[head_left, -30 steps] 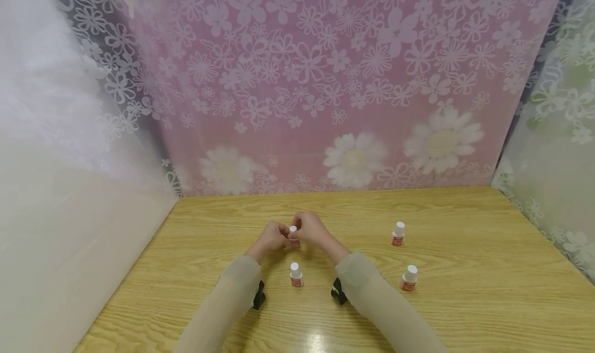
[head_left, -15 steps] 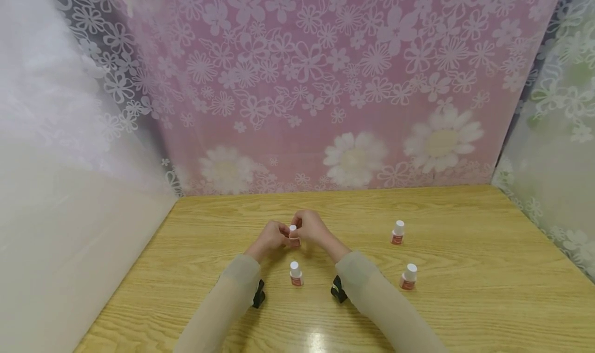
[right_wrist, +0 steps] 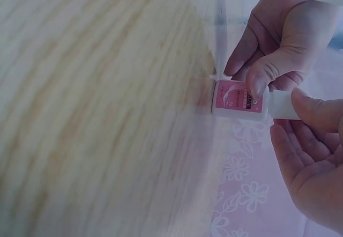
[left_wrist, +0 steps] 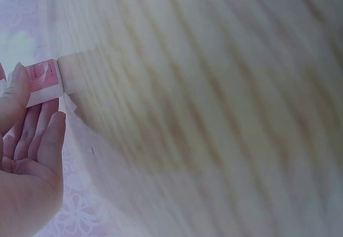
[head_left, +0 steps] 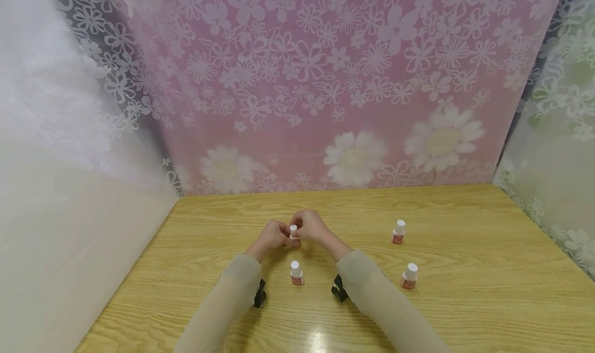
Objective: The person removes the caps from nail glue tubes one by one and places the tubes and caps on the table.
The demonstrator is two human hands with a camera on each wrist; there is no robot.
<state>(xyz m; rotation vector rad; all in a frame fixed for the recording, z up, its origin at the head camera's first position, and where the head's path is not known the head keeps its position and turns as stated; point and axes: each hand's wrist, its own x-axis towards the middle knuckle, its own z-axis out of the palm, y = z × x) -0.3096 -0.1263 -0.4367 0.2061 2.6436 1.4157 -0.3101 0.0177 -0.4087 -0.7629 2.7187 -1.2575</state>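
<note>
A small white glue bottle (head_left: 295,242) with a pink-red label stands upright on the wooden table, between both hands. My left hand (head_left: 271,236) holds its body; in the right wrist view the left thumb (right_wrist: 261,81) presses on the label. From the other side my right hand (head_left: 310,226) pinches the white cap (right_wrist: 284,104) between thumb and fingers. The left wrist view shows the bottle's label (left_wrist: 43,79) beside the left thumb, with the cap mostly out of view. A second, like bottle (head_left: 297,274) stands upright closer to me, between my forearms.
Two more such bottles stand upright at the right, one farther back (head_left: 398,232) and one nearer (head_left: 409,277). A pink flowered curtain (head_left: 297,136) closes off the table's far edge. Pale sheets hang at left (head_left: 93,213) and right. Black wrist-camera mounts (head_left: 339,288) hang under the forearms.
Both hands keep their hold on the bottle in the same place. The other bottles stay where they were; the head view shifts only slightly.
</note>
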